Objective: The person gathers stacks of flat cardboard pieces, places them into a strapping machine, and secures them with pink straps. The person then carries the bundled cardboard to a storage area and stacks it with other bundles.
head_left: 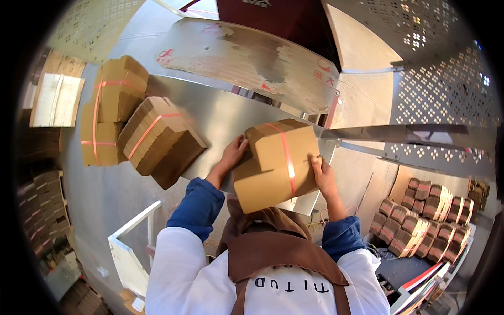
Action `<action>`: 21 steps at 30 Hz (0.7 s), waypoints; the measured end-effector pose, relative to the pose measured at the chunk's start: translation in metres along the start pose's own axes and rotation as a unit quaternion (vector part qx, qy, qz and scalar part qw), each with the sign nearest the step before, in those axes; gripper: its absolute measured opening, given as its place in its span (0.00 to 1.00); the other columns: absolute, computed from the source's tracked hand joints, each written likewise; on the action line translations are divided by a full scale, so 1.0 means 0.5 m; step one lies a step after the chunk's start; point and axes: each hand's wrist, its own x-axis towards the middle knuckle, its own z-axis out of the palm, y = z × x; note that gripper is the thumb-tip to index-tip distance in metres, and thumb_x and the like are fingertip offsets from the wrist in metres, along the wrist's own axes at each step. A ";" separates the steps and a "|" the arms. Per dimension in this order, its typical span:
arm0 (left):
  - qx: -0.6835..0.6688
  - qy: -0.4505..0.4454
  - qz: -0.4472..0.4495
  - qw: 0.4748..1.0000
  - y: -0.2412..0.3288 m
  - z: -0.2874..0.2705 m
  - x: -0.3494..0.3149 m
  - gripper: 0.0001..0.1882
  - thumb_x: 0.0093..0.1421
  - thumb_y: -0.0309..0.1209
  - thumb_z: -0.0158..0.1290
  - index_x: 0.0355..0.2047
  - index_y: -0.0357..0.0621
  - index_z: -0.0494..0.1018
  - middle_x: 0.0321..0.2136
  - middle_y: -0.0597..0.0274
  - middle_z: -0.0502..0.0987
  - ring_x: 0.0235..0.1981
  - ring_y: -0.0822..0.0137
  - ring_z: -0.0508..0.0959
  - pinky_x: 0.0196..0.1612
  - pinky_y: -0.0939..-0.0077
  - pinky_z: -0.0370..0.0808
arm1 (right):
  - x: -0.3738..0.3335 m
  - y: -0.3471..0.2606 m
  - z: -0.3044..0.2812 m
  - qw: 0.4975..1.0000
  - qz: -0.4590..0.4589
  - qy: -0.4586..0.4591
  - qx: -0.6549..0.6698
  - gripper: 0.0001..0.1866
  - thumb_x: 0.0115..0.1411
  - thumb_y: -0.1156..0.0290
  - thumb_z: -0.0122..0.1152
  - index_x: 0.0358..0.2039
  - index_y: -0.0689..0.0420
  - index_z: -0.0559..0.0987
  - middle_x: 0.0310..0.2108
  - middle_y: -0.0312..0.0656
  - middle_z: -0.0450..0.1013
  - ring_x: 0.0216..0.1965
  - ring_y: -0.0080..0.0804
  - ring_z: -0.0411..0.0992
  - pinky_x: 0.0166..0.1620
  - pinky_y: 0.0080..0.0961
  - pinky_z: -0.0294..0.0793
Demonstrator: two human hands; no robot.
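A strapped bundle of flat brown cardboard blanks [268,173] is between my hands, over the near part of a metal table [210,113]. One pink strap runs around its middle. My left hand [233,152] grips the bundle's left side, its fingers partly hidden behind the cardboard. On the right edge my right hand [323,176] is closed, with the thumb over the top face. To the left, a second strapped bundle [160,139] lies tilted at the table's left end. Beside it is another cardboard bundle [113,110] with crossing pink straps.
Behind the table stands a worn metal panel [252,60] of a machine. A metal bar [409,134] reaches out at the right, near perforated panels [441,89]. Many strapped bundles [425,220] sit stacked at lower right. A white metal frame [131,247] stands at lower left.
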 end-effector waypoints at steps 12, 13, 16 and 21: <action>-0.154 -0.164 -0.088 0.970 0.052 0.191 0.070 0.19 0.63 0.39 0.49 0.46 0.35 0.73 0.37 0.56 0.79 0.38 0.66 0.78 0.44 0.70 0.74 | -0.004 0.059 -0.151 0.991 0.052 0.083 -0.094 0.31 0.57 0.52 0.60 0.51 0.66 0.69 0.36 0.56 0.76 0.38 0.47 0.76 0.41 0.36 0.74; -0.080 -0.074 0.017 0.994 0.008 0.168 0.054 0.20 0.63 0.40 0.48 0.47 0.36 0.71 0.37 0.54 0.78 0.40 0.63 0.78 0.46 0.69 0.73 | -0.008 0.043 -0.136 0.982 -0.036 0.156 -0.096 0.28 0.58 0.58 0.60 0.53 0.64 0.69 0.40 0.54 0.76 0.43 0.45 0.75 0.45 0.33 0.72; -0.170 0.078 0.093 0.978 0.140 0.029 -0.081 0.20 0.59 0.36 0.54 0.48 0.36 0.69 0.44 0.50 0.74 0.45 0.58 0.76 0.48 0.66 0.72 | -0.029 -0.069 -0.159 0.955 -0.110 0.199 -0.192 0.28 0.62 0.61 0.56 0.58 0.64 0.65 0.56 0.56 0.65 0.58 0.47 0.64 0.59 0.35 0.61; 0.058 0.464 0.193 0.863 0.068 -0.338 -0.318 0.14 0.55 0.24 0.52 0.43 0.37 0.68 0.41 0.53 0.70 0.44 0.59 0.70 0.51 0.64 0.66 | 0.013 -0.330 0.032 0.981 -0.150 -0.090 0.085 0.28 0.64 0.60 0.53 0.58 0.64 0.64 0.58 0.50 0.65 0.57 0.38 0.65 0.56 0.29 0.64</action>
